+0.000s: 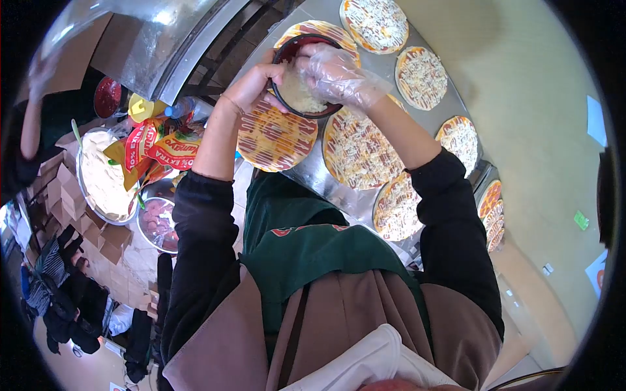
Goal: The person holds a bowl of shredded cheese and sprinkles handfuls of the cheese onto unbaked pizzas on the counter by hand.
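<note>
A dark round bowl (278,98) with pale shredded cheese (300,91) inside is tilted over the metal table. My bare left hand (257,83) grips its left rim. In a clear plastic glove, my right hand (329,70) reaches into the bowl, its fingers bent at the cheese; whether they hold any is hidden. Just below the bowl lies a pizza with sauce stripes (277,137). To its right sits a pizza topped with shredded cheese (362,146). Another pizza (319,29) is partly covered by the bowl.
More topped pizzas (422,78) lie along the metal table (378,63). At left are a large bowl of pale food (104,176), red and yellow packages (160,146), a bowl of pink pieces (158,223) and cardboard boxes (68,192). Another person's arm (31,124) shows at far left.
</note>
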A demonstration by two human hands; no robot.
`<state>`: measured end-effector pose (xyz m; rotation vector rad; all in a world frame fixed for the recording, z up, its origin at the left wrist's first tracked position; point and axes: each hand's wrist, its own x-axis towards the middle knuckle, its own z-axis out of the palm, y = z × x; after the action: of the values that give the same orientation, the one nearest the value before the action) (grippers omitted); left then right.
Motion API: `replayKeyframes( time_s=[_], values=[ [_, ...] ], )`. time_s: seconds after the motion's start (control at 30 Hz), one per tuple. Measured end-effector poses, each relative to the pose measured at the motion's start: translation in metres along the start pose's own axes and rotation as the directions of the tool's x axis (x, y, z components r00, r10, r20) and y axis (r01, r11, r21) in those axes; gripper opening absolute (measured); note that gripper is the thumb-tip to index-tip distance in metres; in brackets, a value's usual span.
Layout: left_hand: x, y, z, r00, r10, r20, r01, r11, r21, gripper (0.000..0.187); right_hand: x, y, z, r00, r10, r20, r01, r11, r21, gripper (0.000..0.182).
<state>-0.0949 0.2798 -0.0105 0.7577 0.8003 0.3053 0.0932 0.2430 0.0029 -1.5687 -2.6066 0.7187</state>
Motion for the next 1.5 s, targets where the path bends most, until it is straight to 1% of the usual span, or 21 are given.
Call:
replayKeyframes(
  time_s=[0.1, 0.17, 0.3, 0.5, 0.57, 0.6, 0.67, 0.7, 0.73, 0.8, 0.87, 0.9, 0.93, 0.97, 1.0, 1.03, 1.13, 1.27, 1.33, 1.47, 1.5],
  values=[
    [0.000, 0.001, 0.004, 0.999, 0.008, -0.046, -0.007, 1.000, 0.019, 0.065, 0.004, -0.003, 0.005, 0.993, 0.047, -0.112, -0.052, 0.998, -0.043, 0.034],
    [0.004, 0.001, 0.004, 0.986, 0.040, -0.161, -0.050, 0.997, -0.057, 0.066, 0.000, -0.007, 0.005, 0.990, 0.133, -0.045, -0.133, 0.991, 0.018, 0.036],
    [0.017, -0.010, 0.007, 0.957, 0.127, -0.260, -0.148, 0.987, -0.060, 0.066, 0.002, 0.001, 0.022, 0.983, 0.171, -0.059, -0.167, 0.984, 0.068, 0.040],
    [0.025, -0.021, 0.018, 0.949, 0.146, -0.280, -0.159, 0.987, -0.025, 0.066, 0.010, -0.003, 0.012, 0.973, 0.218, 0.072, -0.229, 0.914, 0.333, 0.034],
    [0.031, -0.027, 0.017, 0.949, 0.150, -0.278, -0.157, 0.988, -0.002, 0.067, 0.013, 0.006, 0.028, 0.964, 0.248, -0.092, -0.187, 0.886, 0.425, 0.030],
    [0.032, -0.028, 0.017, 0.944, 0.169, -0.283, -0.171, 0.985, 0.017, 0.068, 0.013, 0.009, 0.030, 0.964, 0.252, -0.091, -0.191, 0.885, 0.424, 0.030],
    [0.034, -0.031, 0.014, 0.941, 0.188, -0.282, -0.186, 0.982, 0.034, 0.070, 0.011, 0.016, 0.033, 0.948, 0.307, -0.083, -0.176, 0.723, 0.668, 0.033],
    [0.030, -0.030, 0.015, 0.925, 0.205, -0.321, -0.207, 0.978, 0.027, 0.071, 0.007, 0.013, 0.025, 0.936, 0.351, 0.012, -0.194, 0.489, 0.850, 0.032],
    [0.026, -0.030, 0.016, 0.906, 0.221, -0.361, -0.229, 0.973, 0.020, 0.072, 0.005, 0.017, 0.025, 0.936, 0.353, 0.012, -0.197, 0.492, 0.848, 0.032],
    [0.016, -0.030, 0.008, 0.900, 0.231, -0.369, -0.242, 0.970, 0.018, 0.072, 0.002, 0.026, 0.025, 0.929, 0.368, -0.035, -0.046, 0.209, 0.977, 0.028],
    [0.007, -0.033, -0.003, 0.853, 0.305, -0.423, -0.297, 0.951, 0.087, 0.072, -0.009, 0.039, 0.015, 0.912, 0.409, -0.033, -0.080, 0.256, 0.963, 0.026],
    [0.001, -0.035, -0.007, 0.839, 0.318, -0.442, -0.306, 0.947, 0.102, 0.071, -0.014, 0.049, 0.015, 0.863, 0.505, -0.004, -0.132, 0.232, 0.964, 0.029],
    [-0.009, -0.032, -0.008, 0.838, 0.318, -0.444, -0.306, 0.947, 0.100, 0.071, -0.018, 0.060, 0.018, 0.804, 0.595, 0.026, -0.181, 0.203, 0.962, 0.032],
    [-0.020, -0.028, -0.008, 0.835, 0.273, -0.478, -0.285, 0.957, 0.048, 0.069, -0.021, 0.071, 0.023, 0.804, 0.593, 0.027, -0.182, 0.203, 0.962, 0.032],
    [-0.027, -0.026, -0.011, 0.831, 0.224, -0.509, -0.264, 0.965, -0.005, 0.068, -0.024, 0.084, 0.031, 0.784, 0.619, -0.045, -0.214, 0.338, 0.917, 0.032],
    [-0.028, -0.032, -0.017, 0.800, 0.294, -0.523, -0.353, 0.936, -0.013, 0.065, -0.028, 0.092, 0.038, 0.765, 0.632, -0.121, -0.248, 0.463, 0.851, 0.032],
    [-0.048, -0.034, -0.021, 0.798, 0.273, -0.538, -0.389, 0.914, -0.113, 0.064, -0.038, 0.113, 0.053, 0.753, 0.635, -0.170, -0.328, 0.587, 0.740, 0.031],
    [-0.068, -0.033, -0.016, 0.791, 0.290, -0.538, -0.445, 0.877, -0.181, 0.064, -0.028, 0.129, 0.065, 0.752, 0.639, -0.163, -0.389, 0.630, 0.672, 0.029],
    [-0.073, -0.038, -0.016, 0.783, 0.294, -0.548, -0.459, 0.867, -0.192, 0.065, -0.015, 0.126, 0.063, 0.675, 0.704, -0.221, -0.481, 0.647, 0.592, 0.022],
    [-0.082, -0.046, -0.017, 0.758, 0.294, -0.582, -0.483, 0.853, -0.198, 0.067, 0.004, 0.130, 0.053, 0.699, 0.652, -0.294, -0.453, 0.722, 0.522, 0.021],
    [-0.085, -0.048, -0.017, 0.752, 0.291, -0.592, -0.482, 0.855, -0.192, 0.068, 0.010, 0.132, 0.050, 0.740, 0.555, -0.379, -0.378, 0.810, 0.449, 0.021]
  ],
)
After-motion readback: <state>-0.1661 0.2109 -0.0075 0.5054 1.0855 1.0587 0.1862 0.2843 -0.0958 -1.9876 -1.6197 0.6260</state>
